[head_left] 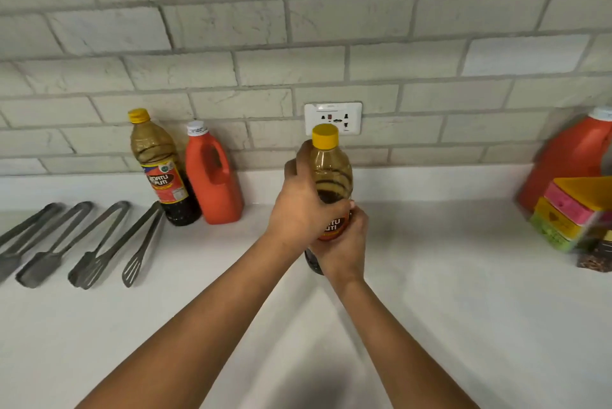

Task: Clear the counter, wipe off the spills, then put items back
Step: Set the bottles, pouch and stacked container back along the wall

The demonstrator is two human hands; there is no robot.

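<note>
Both hands hold one sauce bottle (332,173) upright in front of the wall socket (333,117), its yellow cap (325,136) just below the socket plate. The left hand (303,206) wraps the bottle's upper body from the left, its fingers (299,157) curled round the shoulder below the cap. The right hand (342,243) grips lower down, over the red label, with its fingers curled round the front and right of the bottle. The bottle's dark base shows just under the right hand, close over the white table (447,292); whether it touches the surface cannot be told.

Left of the held bottle, against the tiled wall, stand a second sauce bottle (162,170) with a yellow cap and, touching it on its right, a red jug (212,176) with a white cap. Further left of these, four metal tongs (82,243) lie side by side on the table, pointing towards the wall. Well to the right of the held bottle, at the picture's edge, stands a larger red jug (569,157), and in front of it a stack of coloured sponges (569,210) in pink, yellow and green, blurred.
</note>
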